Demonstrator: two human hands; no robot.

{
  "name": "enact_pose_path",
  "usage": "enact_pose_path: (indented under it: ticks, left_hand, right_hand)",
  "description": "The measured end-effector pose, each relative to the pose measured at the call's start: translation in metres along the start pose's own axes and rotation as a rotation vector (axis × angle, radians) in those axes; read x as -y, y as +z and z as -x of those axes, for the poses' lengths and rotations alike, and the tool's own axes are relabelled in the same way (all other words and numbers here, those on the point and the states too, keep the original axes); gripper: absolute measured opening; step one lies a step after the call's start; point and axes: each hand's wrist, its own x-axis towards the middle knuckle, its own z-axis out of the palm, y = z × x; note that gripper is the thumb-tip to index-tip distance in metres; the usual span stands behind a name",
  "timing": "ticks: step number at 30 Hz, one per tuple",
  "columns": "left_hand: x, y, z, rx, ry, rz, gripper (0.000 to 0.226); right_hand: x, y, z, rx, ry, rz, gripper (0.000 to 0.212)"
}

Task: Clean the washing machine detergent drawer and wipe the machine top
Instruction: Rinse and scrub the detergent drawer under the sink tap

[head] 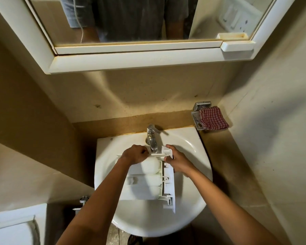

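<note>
The white plastic detergent drawer lies across the white washbasin, its compartments facing up and its front panel along the right side. My left hand grips the drawer's far left edge, just left of the tap spout. My right hand holds the drawer's far right corner by the front panel. The metal tap stands right above the drawer's far end; I cannot tell whether water is running.
A red-and-white checked cloth hangs on a metal soap holder on the wall right of the basin. A white-framed mirror cabinet juts out overhead. A white toilet tank sits at the lower left. Walls stand close on both sides.
</note>
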Motion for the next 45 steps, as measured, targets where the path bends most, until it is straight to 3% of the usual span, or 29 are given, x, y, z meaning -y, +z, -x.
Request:
enact_pose_path:
  ticks: [4,8,16,22,28,33,36,40,45]
  left_hand:
    - [0.009,0.003,-0.002,-0.115,-0.036,0.005,0.042]
    - [0.020,0.002,-0.004,-0.126,-0.045,0.050,0.034]
    - [0.029,-0.005,-0.002,-0.117,-0.030,0.052,0.036]
    - [0.024,0.005,0.008,-0.223,0.005,-0.041,0.038]
    - [0.036,0.019,0.008,-0.358,-0.016,-0.049,0.039]
    - [0.046,0.034,0.020,-0.426,-0.133,0.566,0.040]
    - [0.049,0.045,0.027,-0.377,-0.254,0.852,0.052]
    - [0.057,0.060,0.027,-0.294,-0.272,1.047,0.039]
    - [0.054,0.058,0.026,-0.275,-0.246,1.108,0.031]
  right_hand:
    - [0.012,0.001,-0.008,-0.032,0.014,0.021,0.056]
    - [0.021,0.001,-0.015,-0.021,0.020,-0.002,0.055]
    - [0.028,0.004,-0.020,-0.030,0.040,-0.010,0.027]
    - [0.023,0.012,-0.018,-0.123,0.042,0.111,0.052]
    - [0.005,0.014,-0.009,-0.261,0.059,0.112,0.049]
    - [-0.003,0.011,-0.004,-0.317,0.108,0.079,0.053]
    - [-0.005,0.010,-0.002,-0.326,0.132,0.057,0.051]
    - [-0.009,0.006,-0.001,-0.319,0.166,0.003,0.051]
    - [-0.013,0.006,-0.003,-0.296,0.242,-0.032,0.047]
